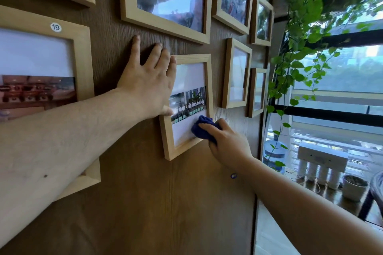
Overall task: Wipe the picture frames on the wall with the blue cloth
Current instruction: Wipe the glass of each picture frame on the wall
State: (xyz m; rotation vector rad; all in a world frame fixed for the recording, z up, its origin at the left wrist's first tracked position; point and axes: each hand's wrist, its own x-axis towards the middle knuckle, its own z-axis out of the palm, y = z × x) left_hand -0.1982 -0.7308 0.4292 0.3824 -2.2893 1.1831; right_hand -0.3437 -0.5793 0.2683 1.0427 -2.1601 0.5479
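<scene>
Our right hand (228,145) has its fingers clenched on the blue cloth (202,128), pressed to the small frame (169,147)'s lower right glass; unwiped glass lies up-left. Our left hand (147,87), fingers released and flat, braces its left edge.

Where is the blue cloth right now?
The blue cloth is bunched in the right hand, pressed on the lower right corner of the small wooden frame, right of centre in the head view.

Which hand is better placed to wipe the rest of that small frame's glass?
The right hand: it grips the blue cloth against the small frame. The left hand lies flat, bracing the frame's left edge.
</scene>
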